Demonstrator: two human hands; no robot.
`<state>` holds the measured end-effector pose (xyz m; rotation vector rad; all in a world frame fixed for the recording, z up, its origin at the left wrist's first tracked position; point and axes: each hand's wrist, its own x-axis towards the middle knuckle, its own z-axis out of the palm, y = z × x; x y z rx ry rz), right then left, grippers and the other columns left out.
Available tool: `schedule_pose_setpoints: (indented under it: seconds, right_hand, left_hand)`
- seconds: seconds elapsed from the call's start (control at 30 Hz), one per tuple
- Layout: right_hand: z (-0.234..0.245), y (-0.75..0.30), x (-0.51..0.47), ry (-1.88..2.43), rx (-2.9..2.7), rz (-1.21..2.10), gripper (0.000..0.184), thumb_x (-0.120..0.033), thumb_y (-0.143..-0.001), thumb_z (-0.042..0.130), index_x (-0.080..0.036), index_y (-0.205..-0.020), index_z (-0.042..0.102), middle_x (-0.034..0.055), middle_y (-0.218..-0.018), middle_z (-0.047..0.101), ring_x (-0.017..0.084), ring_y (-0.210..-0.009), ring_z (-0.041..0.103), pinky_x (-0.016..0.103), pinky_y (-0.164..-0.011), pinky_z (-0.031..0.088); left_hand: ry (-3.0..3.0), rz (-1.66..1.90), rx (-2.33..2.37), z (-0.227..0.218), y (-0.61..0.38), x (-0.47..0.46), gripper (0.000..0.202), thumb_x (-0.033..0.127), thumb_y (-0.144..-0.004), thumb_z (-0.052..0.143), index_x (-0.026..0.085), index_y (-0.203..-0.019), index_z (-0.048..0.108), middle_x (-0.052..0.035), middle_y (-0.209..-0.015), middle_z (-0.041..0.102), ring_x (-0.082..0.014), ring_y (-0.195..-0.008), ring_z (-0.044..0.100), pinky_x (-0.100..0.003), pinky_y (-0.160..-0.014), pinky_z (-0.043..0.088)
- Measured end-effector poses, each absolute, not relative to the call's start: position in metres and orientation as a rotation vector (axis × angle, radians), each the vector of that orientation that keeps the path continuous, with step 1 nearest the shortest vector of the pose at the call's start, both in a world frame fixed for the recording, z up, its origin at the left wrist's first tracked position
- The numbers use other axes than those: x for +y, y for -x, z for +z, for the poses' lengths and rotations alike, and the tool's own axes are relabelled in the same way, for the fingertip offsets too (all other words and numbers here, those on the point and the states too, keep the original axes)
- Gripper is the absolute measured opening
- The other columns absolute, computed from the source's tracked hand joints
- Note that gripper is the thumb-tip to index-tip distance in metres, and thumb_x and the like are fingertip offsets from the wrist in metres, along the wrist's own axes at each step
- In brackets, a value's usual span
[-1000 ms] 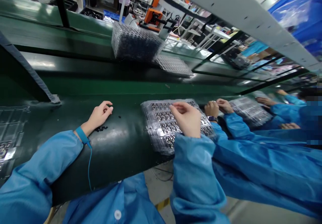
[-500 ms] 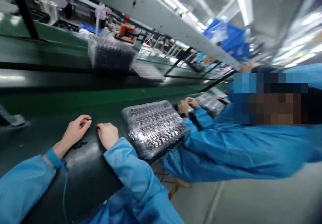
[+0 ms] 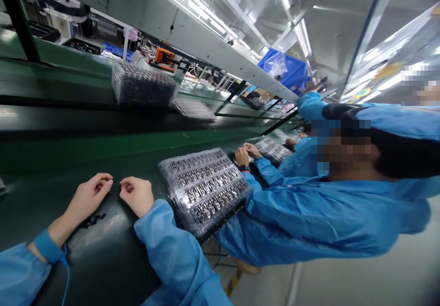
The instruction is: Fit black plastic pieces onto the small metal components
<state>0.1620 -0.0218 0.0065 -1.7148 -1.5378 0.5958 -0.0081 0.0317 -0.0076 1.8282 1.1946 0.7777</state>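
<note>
My left hand [image 3: 90,196] rests on the dark green bench [image 3: 103,251], fingers curled in a pinch; what it holds is too small to make out. My right hand [image 3: 137,195] lies just beside it, fingers also curled toward the left hand's fingertips. A few small black parts [image 3: 93,219] lie on the bench under my left wrist. A clear plastic tray [image 3: 205,190] filled with rows of small metal components sits to the right of my right hand, apart from it.
A co-worker in a blue coat [image 3: 309,214] sits close on my right, hands [image 3: 244,153] at the tray's far corner. A tall stack of clear trays [image 3: 142,86] and a flat one [image 3: 194,108] stand on the far green ledge. A grey shelf [image 3: 192,26] runs overhead.
My right hand left the tray and moved left to meet my left hand. My view swung up and to the right, bringing the co-worker into sight.
</note>
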Motion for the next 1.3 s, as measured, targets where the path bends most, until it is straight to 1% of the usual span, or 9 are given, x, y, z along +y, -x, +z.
schedule_pose_setpoints:
  seconds: [0.07, 0.13, 0.2, 0.33, 0.57, 0.77, 0.97, 1.17, 1.3]
  right_hand:
    - [0.003, -0.162, -0.011, 1.495, -1.176, 0.891, 0.012, -0.027, -0.075, 0.071, -0.021, -0.085, 0.071, 0.0021, -0.078, 0.074, 0.019, -0.071, 0.073, 0.029, -0.065, 0.059]
    - [-0.001, -0.163, 0.001, 1.285, -0.885, 1.109, 0.025, -0.034, -0.068, 0.079, -0.018, -0.084, 0.069, 0.0031, -0.074, 0.073, 0.020, -0.066, 0.073, 0.029, -0.059, 0.059]
    - [-0.005, -0.165, 0.010, 1.153, -0.734, 1.187, 0.033, -0.037, -0.061, 0.085, -0.016, -0.082, 0.068, 0.0037, -0.073, 0.073, 0.019, -0.063, 0.073, 0.028, -0.059, 0.060]
    - [-0.012, -0.169, 0.016, 1.082, -0.682, 1.166, 0.031, -0.036, -0.061, 0.086, -0.017, -0.079, 0.069, 0.0037, -0.078, 0.074, 0.017, -0.067, 0.072, 0.029, -0.067, 0.061]
    - [-0.012, -0.172, 0.009, 1.075, -0.741, 1.247, 0.030, -0.036, -0.066, 0.084, -0.017, -0.086, 0.071, 0.0037, -0.080, 0.074, 0.019, -0.073, 0.074, 0.033, -0.076, 0.061]
    - [-0.008, -0.172, 0.011, 1.054, -0.744, 1.237, 0.027, -0.036, -0.069, 0.082, -0.018, -0.087, 0.073, 0.0045, -0.085, 0.075, 0.020, -0.078, 0.074, 0.036, -0.079, 0.061]
    - [-0.012, -0.173, 0.014, 0.989, -0.741, 1.245, 0.031, -0.039, -0.072, 0.081, -0.018, -0.093, 0.073, 0.0043, -0.087, 0.075, 0.019, -0.078, 0.075, 0.035, -0.078, 0.061]
    - [-0.012, -0.174, 0.016, 0.965, -0.750, 1.259, 0.031, -0.036, -0.072, 0.082, -0.017, -0.095, 0.071, 0.0042, -0.086, 0.075, 0.017, -0.076, 0.074, 0.033, -0.075, 0.061]
    - [-0.012, -0.174, 0.016, 0.994, -0.782, 1.232, 0.034, -0.039, -0.073, 0.081, -0.017, -0.096, 0.070, 0.0044, -0.088, 0.075, 0.017, -0.076, 0.074, 0.035, -0.077, 0.061]
  left_hand:
    - [-1.824, 0.783, 1.201, -0.006, 0.008, 0.031, 0.044, 0.060, -0.087, 0.051, 0.022, -0.105, 0.064, -0.0026, -0.080, 0.072, -0.0206, -0.074, 0.068, -0.027, -0.065, 0.050]
    - [-1.817, 0.781, 1.209, -0.005, 0.008, 0.030, 0.044, 0.060, -0.087, 0.051, 0.022, -0.106, 0.064, -0.0026, -0.080, 0.072, -0.0205, -0.073, 0.068, -0.027, -0.064, 0.050]
    - [-1.807, 0.774, 1.214, -0.004, 0.007, 0.029, 0.044, 0.059, -0.088, 0.051, 0.022, -0.107, 0.064, -0.0028, -0.080, 0.072, -0.0206, -0.072, 0.067, -0.027, -0.064, 0.050]
    - [-1.804, 0.761, 1.233, -0.003, 0.007, 0.029, 0.043, 0.059, -0.087, 0.051, 0.022, -0.105, 0.065, -0.0031, -0.079, 0.072, -0.0213, -0.074, 0.068, -0.028, -0.066, 0.051]
    - [-1.848, 0.738, 1.240, -0.001, 0.008, 0.028, 0.039, 0.055, -0.090, 0.052, 0.022, -0.107, 0.064, -0.0021, -0.079, 0.072, -0.0190, -0.072, 0.066, -0.028, -0.066, 0.050]
    - [-1.876, 0.762, 1.217, 0.008, 0.006, 0.026, 0.031, 0.047, -0.092, 0.053, 0.021, -0.105, 0.064, -0.0014, -0.076, 0.070, -0.0166, -0.069, 0.064, -0.027, -0.065, 0.049]
    - [-1.873, 0.793, 1.186, 0.013, 0.004, 0.026, 0.025, 0.040, -0.093, 0.053, 0.020, -0.104, 0.063, -0.0007, -0.074, 0.068, -0.0142, -0.067, 0.062, -0.026, -0.065, 0.048]
    - [-1.873, 0.804, 1.179, 0.013, 0.004, 0.027, 0.023, 0.038, -0.093, 0.054, 0.019, -0.105, 0.063, -0.0006, -0.074, 0.067, -0.0132, -0.065, 0.060, -0.025, -0.064, 0.046]
    - [-1.874, 0.812, 1.163, 0.012, 0.004, 0.027, 0.024, 0.037, -0.093, 0.055, 0.019, -0.106, 0.063, -0.0001, -0.074, 0.066, -0.0126, -0.065, 0.059, -0.024, -0.064, 0.045]
